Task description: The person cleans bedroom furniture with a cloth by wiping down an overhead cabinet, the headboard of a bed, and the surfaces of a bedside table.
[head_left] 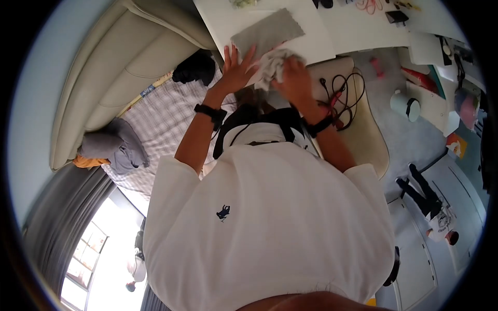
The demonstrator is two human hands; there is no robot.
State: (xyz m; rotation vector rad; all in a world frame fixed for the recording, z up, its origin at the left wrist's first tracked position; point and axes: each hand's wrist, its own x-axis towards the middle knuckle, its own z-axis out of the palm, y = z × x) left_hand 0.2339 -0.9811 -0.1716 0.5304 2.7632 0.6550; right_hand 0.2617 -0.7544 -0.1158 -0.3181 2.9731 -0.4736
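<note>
2 bare hands reach the near side of the white table [319, 39] in my head view. I see the left hand [236, 73] open, its fingers spread at the near edge of the flat grey cloth [268, 32], which lies on the tabletop. The right hand [295, 83] is closed on the crumpled grey cloth [271, 66], bunched at the table's near edge beside the flat piece. From here I cannot tell whether the 2 cloths are joined. To the right, I have 1 tangle of cables [346, 96] on the beige chair [371, 140].
</note>
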